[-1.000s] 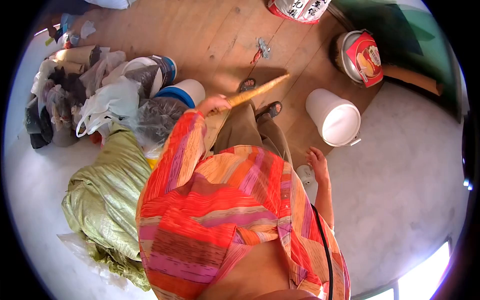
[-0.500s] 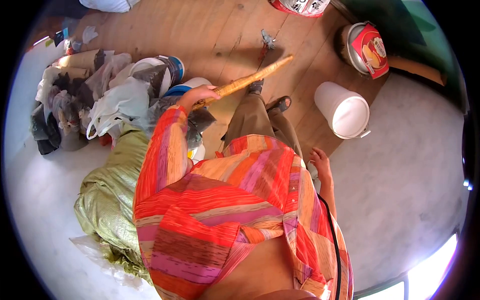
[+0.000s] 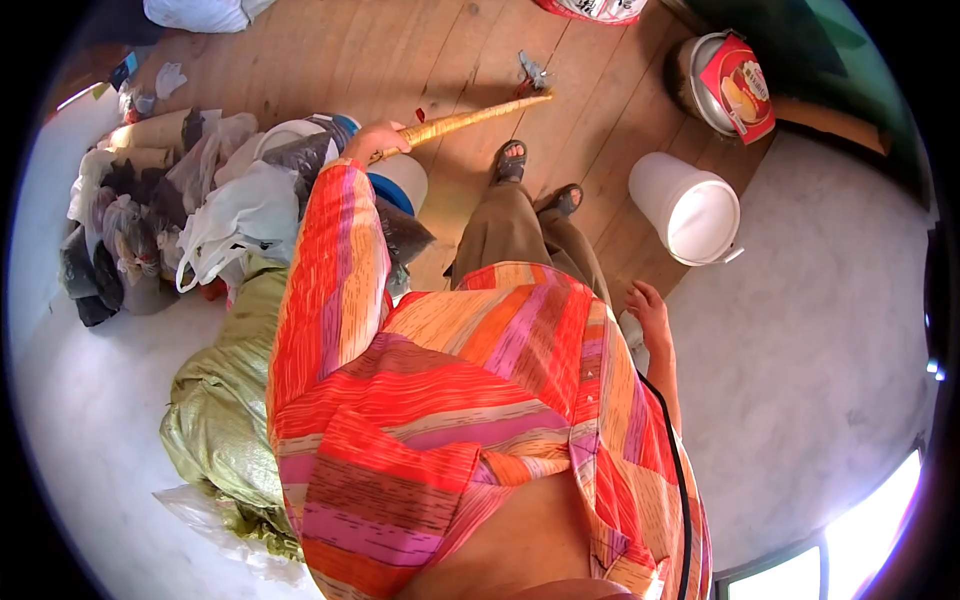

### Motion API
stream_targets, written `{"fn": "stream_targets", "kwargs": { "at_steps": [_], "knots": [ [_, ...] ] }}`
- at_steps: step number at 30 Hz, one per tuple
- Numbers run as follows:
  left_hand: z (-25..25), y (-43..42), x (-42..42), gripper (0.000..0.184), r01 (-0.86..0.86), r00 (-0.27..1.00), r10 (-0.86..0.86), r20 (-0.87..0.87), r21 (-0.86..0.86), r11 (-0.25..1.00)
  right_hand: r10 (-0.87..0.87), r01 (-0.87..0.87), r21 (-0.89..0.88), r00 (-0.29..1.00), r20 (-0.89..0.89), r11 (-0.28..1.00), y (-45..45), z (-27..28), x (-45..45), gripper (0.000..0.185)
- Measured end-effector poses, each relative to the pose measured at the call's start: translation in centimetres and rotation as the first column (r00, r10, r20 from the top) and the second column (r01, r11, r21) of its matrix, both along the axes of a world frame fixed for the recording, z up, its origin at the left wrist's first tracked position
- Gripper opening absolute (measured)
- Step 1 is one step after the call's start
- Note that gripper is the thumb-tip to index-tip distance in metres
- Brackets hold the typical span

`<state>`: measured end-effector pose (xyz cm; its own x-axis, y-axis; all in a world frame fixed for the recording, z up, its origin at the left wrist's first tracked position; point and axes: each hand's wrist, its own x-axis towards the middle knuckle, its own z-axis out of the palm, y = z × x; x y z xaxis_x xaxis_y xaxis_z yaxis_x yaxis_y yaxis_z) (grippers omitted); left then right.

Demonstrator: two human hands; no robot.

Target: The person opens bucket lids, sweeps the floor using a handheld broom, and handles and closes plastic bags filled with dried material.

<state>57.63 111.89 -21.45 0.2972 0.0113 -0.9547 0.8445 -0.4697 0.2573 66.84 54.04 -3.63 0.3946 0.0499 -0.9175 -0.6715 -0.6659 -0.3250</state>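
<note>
The yellow-brown stick (image 3: 465, 119) is held at its thick end by my left hand (image 3: 375, 142), whose fingers are wrapped round it. Its thin tip points right, over the wooden floor beyond my feet. Beneath and beside that hand are a white bucket with a blue rim (image 3: 402, 182) and a heap of plastic bags (image 3: 235, 220). My right hand (image 3: 648, 308) hangs at my right side with its fingers loosely bent and apart, and nothing shows in it. A small white object (image 3: 631, 330) is partly hidden behind it.
A white bucket (image 3: 700, 215) stands right of my feet. Behind it is a metal-rimmed container (image 3: 698, 85) with a red packet (image 3: 742, 88) on top. A green woven sack (image 3: 225, 405) lies to my left. Some grey-and-red scrap (image 3: 532, 75) lies on the wooden floor (image 3: 400, 60).
My left hand has moved left and away from my body with the stick, whose tip has shifted left and farther forward. My feet show more fully. My right hand has shifted slightly.
</note>
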Motion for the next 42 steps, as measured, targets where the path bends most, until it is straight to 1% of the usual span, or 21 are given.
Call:
{"fn": "stream_targets", "kwargs": {
  "at_steps": [2,4,8,10,11,12,14,16,18,19,21,22,24,25,28,31,35,38,40,41,42],
  "knots": [
    [0.7,0.8,-0.2,0.047,-0.007,1.0,0.007,0.01,0.024,1.0,0.03,-0.03,-0.008,1.0,-0.006,1.0,-0.4,-0.4,-0.3,0.038],
    [1.7,1.3,-0.8,0.046,-0.161,0.986,0.162,0.028,-0.027,0.987,0.024,-0.024,-0.008,1.0,-0.006,1.0,-0.2,-0.5,-0.4,0.038],
    [3.3,1.3,-1.9,0.041,-0.218,0.973,0.222,0.058,-0.076,0.973,0.038,-0.037,-0.004,0.999,0.008,0.999,-0.1,-1.0,-0.3,0.038],
    [5.2,0.6,-2.1,0.041,-0.314,0.949,0.313,-0.039,-0.197,0.929,0.047,-0.047,-0.007,0.999,0.004,0.999,0.3,-0.9,-0.2,0.038],
    [5.9,-0.4,-2.0,0.042,-0.325,0.946,0.317,-0.071,-0.242,0.914,0.052,-0.052,-0.015,0.999,-0.001,0.999,0.5,-0.9,-0.2,0.038],
    [5.6,-1.4,-2.1,0.044,-0.308,0.952,0.294,-0.091,-0.269,0.913,0.051,-0.051,-0.011,0.999,0.0,0.999,0.6,-1.1,-0.1,0.038],
    [6.2,-4.8,-1.2,0.043,-0.261,0.965,0.255,-0.063,-0.334,0.906,0.086,-0.086,-0.008,0.996,0.003,0.996,0.5,-1.4,-0.1,0.038],
    [2.8,-8.4,-1.1,0.044,0.0,0.997,0.028,0.072,-0.357,0.934,0.053,-0.053,0.008,0.998,0.022,0.999,0.6,-1.4,0.1,0.035],
    [0.8,-12.8,-0.5,0.044,0.064,0.997,-0.043,0.066,-0.367,0.928,0.017,-0.018,0.012,0.999,0.034,1.0,0.7,-0.7,0.2,0.032],
    [-0.8,-14.8,-0.6,0.044,0.063,0.997,-0.043,0.061,-0.377,0.924,0.028,-0.028,0.001,0.998,0.05,1.0,1.1,0.0,0.6,0.032],
    [-2.5,-17.4,-0.1,0.046,0.24,0.971,-0.234,0.056,-0.251,0.938,0.039,-0.038,-0.014,0.997,0.072,0.999,1.4,1.0,1.2,0.031],
    [-2.9,-18.1,-0.1,0.046,0.237,0.972,-0.231,0.052,-0.257,0.937,0.042,-0.041,-0.019,0.997,0.066,0.999,1.4,1.3,1.2,0.031],
    [-3.4,-18.9,-0.8,0.046,0.245,0.967,-0.254,-0.016,-0.202,0.948,0.025,-0.024,-0.012,0.998,0.063,1.0,1.5,1.4,1.2,0.031],
    [-3.7,-19.1,-1.0,0.045,0.298,0.954,-0.299,0.022,-0.164,0.94,0.029,-0.028,-0.012,0.998,0.055,1.0,1.2,1.2,1.1,0.031],
    [-3.6,-18.9,-1.5,0.044,0.303,0.953,-0.303,0.025,-0.166,0.938,0.034,-0.034,-0.012,0.999,0.035,0.999,0.7,-0.1,0.8,0.032],
    [-1.7,-19.0,-1.1,0.045,0.3,0.954,-0.3,0.02,-0.15,0.942,0.089,-0.088,-0.029,0.996,0.022,0.996,0.9,-0.7,0.7,0.033],
    [-2.4,-19.6,-1.4,0.045,0.307,0.952,-0.302,0.053,-0.138,0.942,0.125,-0.126,0.013,0.99,0.066,0.992,1.3,-0.7,0.9,0.034],
    [-3.2,-19.1,-1.1,0.044,0.287,0.958,-0.281,0.055,-0.163,0.944,0.094,-0.097,0.038,0.993,0.073,0.995,1.3,-0.6,0.9,0.034],
    [-2.4,-17.2,-0.5,0.042,0.114,0.993,-0.121,-0.016,-0.223,0.968,0.064,-0.067,0.043,0.996,0.069,0.997,0.9,-0.5,0.9,0.034],
    [-1.6,-16.2,-0.7,0.039,-0.212,0.971,0.162,-0.178,-0.32,0.923,0.063,-0.066,0.048,0.996,0.065,0.997,0.5,-0.6,0.9,0.035],
    [-1.6,-15.2,-1.4,0.039,-0.207,0.972,0.156,-0.177,-0.323,0.923,0.06,-0.063,0.052,0.996,0.066,0.997,0.3,-0.6,0.8,0.035]
  ]
}}
